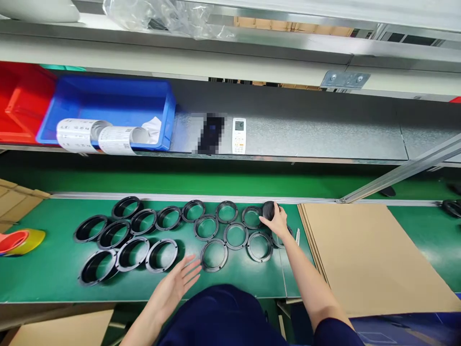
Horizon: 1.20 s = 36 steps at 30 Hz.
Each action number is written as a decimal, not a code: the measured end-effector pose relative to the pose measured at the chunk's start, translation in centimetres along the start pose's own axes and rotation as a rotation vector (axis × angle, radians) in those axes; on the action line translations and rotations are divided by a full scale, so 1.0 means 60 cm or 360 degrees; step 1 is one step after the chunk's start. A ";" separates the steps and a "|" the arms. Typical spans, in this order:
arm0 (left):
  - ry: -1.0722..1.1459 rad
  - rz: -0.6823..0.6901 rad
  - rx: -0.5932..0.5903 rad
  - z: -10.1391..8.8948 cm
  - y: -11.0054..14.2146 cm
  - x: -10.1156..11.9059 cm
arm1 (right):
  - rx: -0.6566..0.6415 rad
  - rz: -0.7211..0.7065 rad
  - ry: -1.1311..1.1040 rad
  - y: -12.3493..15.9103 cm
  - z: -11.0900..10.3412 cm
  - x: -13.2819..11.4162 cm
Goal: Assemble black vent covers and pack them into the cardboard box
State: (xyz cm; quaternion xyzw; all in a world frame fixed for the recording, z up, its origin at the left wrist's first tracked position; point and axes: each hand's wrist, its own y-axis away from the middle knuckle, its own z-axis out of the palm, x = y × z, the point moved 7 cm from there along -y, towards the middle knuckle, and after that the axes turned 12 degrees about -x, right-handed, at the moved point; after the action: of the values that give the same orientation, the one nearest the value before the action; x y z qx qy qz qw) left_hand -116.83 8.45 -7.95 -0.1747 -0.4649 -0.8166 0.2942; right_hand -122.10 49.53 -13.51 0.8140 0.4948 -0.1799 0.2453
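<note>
Right hand [278, 222] is closing on a black round part [268, 209] near the tabletop's far edge; left hand [180, 280] is hovering spread, empty. Part looks light, rigid plastic; best gripped at rim.

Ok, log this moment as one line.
right hand: grips round black plastic part | left hand: open, beside black plastic rings | green bench mat

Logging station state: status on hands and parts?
Right hand gripping a black part at the far row. Left hand open, hovering near rings. Cardboard to the right, clear of both.
</note>
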 end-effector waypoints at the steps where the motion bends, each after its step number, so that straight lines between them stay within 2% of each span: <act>1: -0.0003 -0.0019 0.0061 -0.010 0.000 -0.003 | -0.0002 -0.0001 0.0027 -0.017 -0.004 0.015; 7: 0.0020 -0.0068 0.0235 -0.035 -0.005 -0.013 | -0.0080 -0.0042 0.0245 -0.083 0.018 0.043; 14: 0.0038 -0.0074 0.0288 -0.041 -0.025 -0.003 | -0.0103 -0.0022 0.0427 -0.115 0.030 0.077; 18: 0.0014 -0.0107 0.0316 -0.061 -0.043 -0.008 | -0.0020 -0.0035 0.0638 -0.120 0.011 0.078; 23: -0.0016 -0.0173 0.0324 -0.068 -0.056 -0.015 | 0.0316 -0.0015 0.0625 -0.123 -0.030 0.044; 24: -0.0028 -0.0180 0.0343 -0.066 -0.056 -0.014 | 0.0289 0.0019 0.0615 -0.126 -0.026 0.041; 27: -0.0084 -0.0180 0.0409 -0.062 -0.059 -0.006 | -0.0004 0.0140 0.0602 -0.143 0.011 0.043; 30: -0.0155 -0.0139 0.0360 -0.057 -0.068 0.006 | -0.0166 0.0172 0.0565 -0.154 0.025 0.058; 34: -0.0357 -0.0123 0.0224 -0.037 -0.062 -0.001 | -0.0494 -0.0026 0.0554 -0.130 0.023 0.098; 36: -0.0403 -0.0087 0.0178 -0.023 -0.052 -0.015 | -0.0458 -0.0191 0.0613 -0.125 0.021 0.102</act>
State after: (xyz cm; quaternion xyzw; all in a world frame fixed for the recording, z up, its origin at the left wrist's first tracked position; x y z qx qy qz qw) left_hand -118.17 8.75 -11.21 -0.2468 -0.5478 -0.7684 0.2203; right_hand -126.12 56.12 -19.47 0.7590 0.6005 0.0367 0.2488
